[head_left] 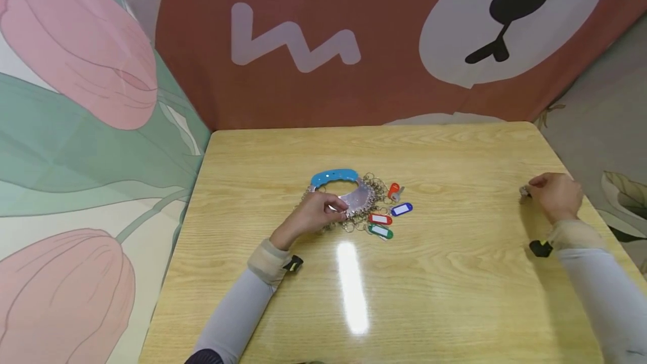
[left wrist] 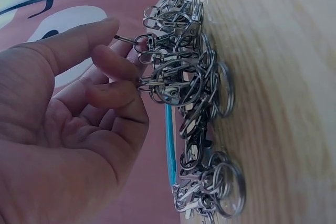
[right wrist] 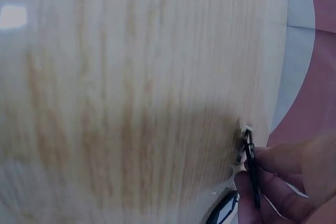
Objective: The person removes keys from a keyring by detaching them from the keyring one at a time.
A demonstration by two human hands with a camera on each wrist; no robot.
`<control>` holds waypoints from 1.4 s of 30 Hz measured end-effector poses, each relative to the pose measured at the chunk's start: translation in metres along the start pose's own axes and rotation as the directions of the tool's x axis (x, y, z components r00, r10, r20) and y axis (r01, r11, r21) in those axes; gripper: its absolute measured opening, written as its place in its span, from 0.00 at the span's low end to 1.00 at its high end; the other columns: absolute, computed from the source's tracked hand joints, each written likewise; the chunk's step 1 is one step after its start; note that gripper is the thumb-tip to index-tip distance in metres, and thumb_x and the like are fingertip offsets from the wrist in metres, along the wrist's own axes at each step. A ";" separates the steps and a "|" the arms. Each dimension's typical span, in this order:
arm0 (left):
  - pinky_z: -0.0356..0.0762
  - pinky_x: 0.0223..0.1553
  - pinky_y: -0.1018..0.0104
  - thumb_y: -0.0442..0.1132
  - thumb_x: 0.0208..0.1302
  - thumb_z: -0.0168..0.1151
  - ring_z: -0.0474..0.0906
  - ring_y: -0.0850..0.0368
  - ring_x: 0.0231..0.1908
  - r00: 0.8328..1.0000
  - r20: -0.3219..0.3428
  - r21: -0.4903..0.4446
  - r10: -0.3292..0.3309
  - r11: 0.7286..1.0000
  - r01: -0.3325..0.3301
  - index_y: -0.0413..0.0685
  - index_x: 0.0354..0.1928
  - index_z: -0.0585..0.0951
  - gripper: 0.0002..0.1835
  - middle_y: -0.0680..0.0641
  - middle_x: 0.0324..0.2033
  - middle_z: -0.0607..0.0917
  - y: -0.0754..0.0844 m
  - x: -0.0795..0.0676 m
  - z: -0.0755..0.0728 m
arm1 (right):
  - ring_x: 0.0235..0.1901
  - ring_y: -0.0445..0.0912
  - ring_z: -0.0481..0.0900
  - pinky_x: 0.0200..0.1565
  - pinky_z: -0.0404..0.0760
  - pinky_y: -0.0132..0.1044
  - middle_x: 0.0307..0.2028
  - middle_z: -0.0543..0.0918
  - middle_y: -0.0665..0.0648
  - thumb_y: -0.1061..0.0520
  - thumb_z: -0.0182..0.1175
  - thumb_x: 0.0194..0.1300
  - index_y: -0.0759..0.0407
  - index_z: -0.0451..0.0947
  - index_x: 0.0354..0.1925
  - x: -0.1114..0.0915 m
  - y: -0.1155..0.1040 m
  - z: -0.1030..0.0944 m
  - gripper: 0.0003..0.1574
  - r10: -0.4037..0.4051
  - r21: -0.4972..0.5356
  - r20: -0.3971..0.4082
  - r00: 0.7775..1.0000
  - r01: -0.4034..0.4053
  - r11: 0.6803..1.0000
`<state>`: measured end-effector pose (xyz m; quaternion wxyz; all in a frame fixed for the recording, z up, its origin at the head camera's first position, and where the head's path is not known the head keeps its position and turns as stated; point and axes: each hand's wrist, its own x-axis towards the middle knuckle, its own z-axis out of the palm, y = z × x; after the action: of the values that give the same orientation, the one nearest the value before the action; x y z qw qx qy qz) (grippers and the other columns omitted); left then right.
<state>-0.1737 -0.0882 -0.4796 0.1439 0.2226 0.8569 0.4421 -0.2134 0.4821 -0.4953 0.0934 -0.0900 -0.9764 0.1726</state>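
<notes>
Left hand (head_left: 317, 211) at one blue-handled holder (head_left: 361, 198)

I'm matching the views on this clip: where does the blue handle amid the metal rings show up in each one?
Head: the blue handle lies near the picture's middle, just above the left hand.
Left wrist: it is a thin upright blue strip below centre, between that hand and the metal rings.
Right wrist: not in it.
Shared landmark: the wood-grain tabletop, in all three.
</notes>
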 end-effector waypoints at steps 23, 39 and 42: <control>0.85 0.53 0.57 0.31 0.65 0.74 0.89 0.51 0.42 0.999 -0.050 0.045 0.014 0.999 -0.011 0.37 0.53 0.87 0.15 0.41 0.44 0.92 -0.006 0.001 -0.001 | 0.33 0.72 0.81 0.22 0.72 0.53 0.40 0.86 0.76 0.53 0.53 0.75 0.69 0.83 0.48 -0.012 -0.022 0.002 0.21 0.081 0.003 -0.039 0.996 -0.081 0.997; 0.86 0.47 0.62 0.32 0.69 0.71 0.88 0.54 0.38 0.995 -0.073 0.080 0.070 0.995 -0.064 0.37 0.52 0.87 0.12 0.41 0.45 0.91 -0.002 0.000 -0.003 | 0.29 0.47 0.86 0.30 0.81 0.36 0.33 0.91 0.58 0.64 0.68 0.71 0.64 0.89 0.43 -0.080 -0.202 0.041 0.05 -0.480 0.298 0.068 0.874 0.442 0.846; 0.84 0.46 0.64 0.33 0.69 0.72 0.87 0.56 0.38 0.994 -0.039 0.143 0.105 0.985 -0.098 0.39 0.50 0.88 0.10 0.44 0.44 0.92 0.001 -0.001 -0.002 | 0.29 0.45 0.87 0.31 0.84 0.36 0.32 0.91 0.53 0.64 0.70 0.68 0.62 0.89 0.41 -0.096 -0.224 0.049 0.03 -0.559 0.341 0.156 0.814 0.486 0.804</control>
<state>-0.1737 -0.0893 -0.4780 0.0854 0.2654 0.8765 0.3925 -0.1632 0.2391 -0.4757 0.0261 0.2215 -0.9310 0.2888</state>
